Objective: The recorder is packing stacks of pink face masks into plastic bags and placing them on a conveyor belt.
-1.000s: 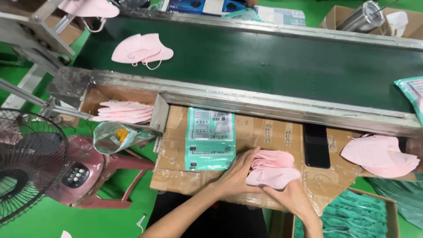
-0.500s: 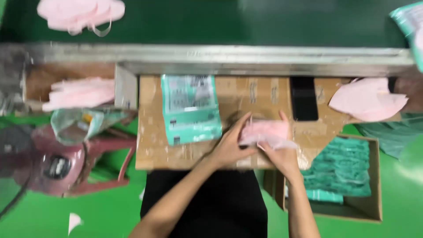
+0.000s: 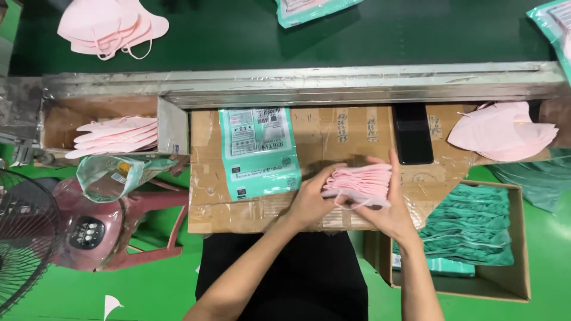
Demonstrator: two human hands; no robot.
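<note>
Both hands hold a stack of folded pink face masks (image 3: 360,183) over a cardboard-covered work surface (image 3: 324,134). My left hand (image 3: 312,199) grips the stack's left end, and my right hand (image 3: 386,205) cups its right side and underside. A teal packaging pouch (image 3: 257,151) lies flat just left of my left hand. A black phone (image 3: 413,134) lies on the cardboard above my right hand.
A dark green conveyor belt (image 3: 369,35) runs along the top, carrying pink masks (image 3: 107,25) and teal pouches (image 3: 309,7). More pink masks sit in a box (image 3: 116,135) at left and in a pile (image 3: 505,132) at right. A carton of teal pouches (image 3: 476,229) stands lower right; a fan (image 3: 27,238) lower left.
The view has swung to look straight down. My hands have squared the pink mask stack together and hold it slightly further right on the cardboard.
</note>
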